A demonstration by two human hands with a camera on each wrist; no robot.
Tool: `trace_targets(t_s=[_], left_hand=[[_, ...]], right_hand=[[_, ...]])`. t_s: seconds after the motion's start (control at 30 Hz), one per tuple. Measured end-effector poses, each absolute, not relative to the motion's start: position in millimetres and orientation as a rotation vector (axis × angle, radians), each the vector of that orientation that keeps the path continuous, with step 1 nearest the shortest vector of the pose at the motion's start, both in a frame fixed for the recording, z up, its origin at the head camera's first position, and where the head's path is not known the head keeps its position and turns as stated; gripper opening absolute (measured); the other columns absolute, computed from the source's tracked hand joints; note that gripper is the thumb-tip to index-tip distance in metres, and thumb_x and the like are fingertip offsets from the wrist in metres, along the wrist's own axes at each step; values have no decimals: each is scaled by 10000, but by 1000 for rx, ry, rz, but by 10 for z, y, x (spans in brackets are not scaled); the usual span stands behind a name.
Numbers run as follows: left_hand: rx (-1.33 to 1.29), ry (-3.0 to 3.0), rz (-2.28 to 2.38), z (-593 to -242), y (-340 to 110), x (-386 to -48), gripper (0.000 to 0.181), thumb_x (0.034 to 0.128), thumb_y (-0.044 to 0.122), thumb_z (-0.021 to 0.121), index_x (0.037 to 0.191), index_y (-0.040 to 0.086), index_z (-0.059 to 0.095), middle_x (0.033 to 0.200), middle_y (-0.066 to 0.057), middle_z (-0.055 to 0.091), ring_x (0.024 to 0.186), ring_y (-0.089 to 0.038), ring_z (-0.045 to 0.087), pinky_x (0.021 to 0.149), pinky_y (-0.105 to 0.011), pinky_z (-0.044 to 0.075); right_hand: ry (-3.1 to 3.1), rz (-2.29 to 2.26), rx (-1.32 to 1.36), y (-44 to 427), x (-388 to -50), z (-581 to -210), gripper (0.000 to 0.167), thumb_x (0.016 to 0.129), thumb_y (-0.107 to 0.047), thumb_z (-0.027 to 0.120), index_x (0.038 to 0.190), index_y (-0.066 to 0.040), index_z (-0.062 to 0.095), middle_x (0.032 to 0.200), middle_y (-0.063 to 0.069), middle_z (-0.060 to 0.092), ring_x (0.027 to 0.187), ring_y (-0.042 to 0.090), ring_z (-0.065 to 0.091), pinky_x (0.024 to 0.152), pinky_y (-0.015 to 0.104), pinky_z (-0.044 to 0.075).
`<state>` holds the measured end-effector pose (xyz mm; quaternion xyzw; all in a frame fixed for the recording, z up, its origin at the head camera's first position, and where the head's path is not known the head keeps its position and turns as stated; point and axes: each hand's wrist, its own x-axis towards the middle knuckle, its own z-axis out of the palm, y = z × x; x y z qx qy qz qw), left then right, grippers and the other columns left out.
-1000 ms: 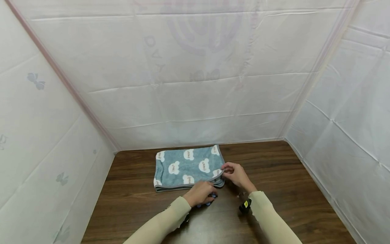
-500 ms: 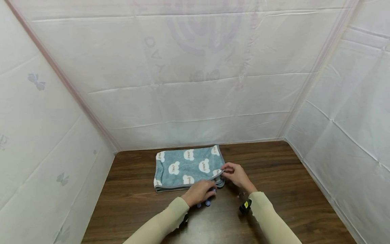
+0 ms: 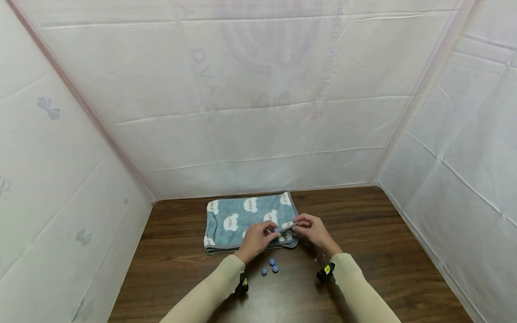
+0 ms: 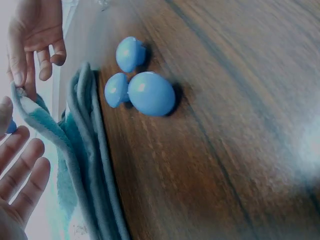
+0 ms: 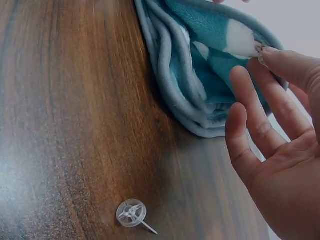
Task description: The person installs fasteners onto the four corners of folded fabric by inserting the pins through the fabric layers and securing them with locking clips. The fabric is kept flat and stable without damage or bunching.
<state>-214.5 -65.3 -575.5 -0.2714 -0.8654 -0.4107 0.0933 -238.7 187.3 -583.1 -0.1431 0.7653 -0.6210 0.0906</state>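
A folded teal towel [image 3: 242, 222] with white bear heads and grey edging lies toward the far side of the wooden table [image 3: 181, 287], its near right corner lifted. The left hand [image 3: 254, 241] is over the towel's near right part; thumb and fingertips pinch a small blue piece [image 4: 11, 127] — mostly hidden — while the lower fingers stand slightly apart. Three blue mushroom-shaped caps [image 4: 151, 94] sit close together on the table, near side of the towel. Farther right, the right hand [image 3: 317, 232] pinches the lifted corner between thumb and forefinger, other fingers spread; a tiny shiny bit at those fingertips is too small to make out. Near that hand lies a clear disc with a thin spike [image 5: 131, 213].
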Motion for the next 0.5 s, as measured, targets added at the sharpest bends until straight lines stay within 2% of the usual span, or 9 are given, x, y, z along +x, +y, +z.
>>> trace_targets(t_s=[0.33,0.5], left_hand=[[-677,-2449,-1399,-5789,-638,-2263,234,868,52,818,1082,-11,748,930,-111,768,751,-203,729,679,-294,593],[-623,-2472,-1442,-5798,-641,-2299,228,881,72,812,1090,2,755,939,-103,773,731,-196,725,666,-287,587]], right_hand=[[2369,-1804,-378,1847,-2389,-5854,145,953,-16,717,1094,6,692,956,162,742,832,241,726,739,435,612],[2395,-1779,-349,1825,-2371,-5820,151,945,-63,746,1077,-10,698,948,121,737,820,187,706,709,342,600]])
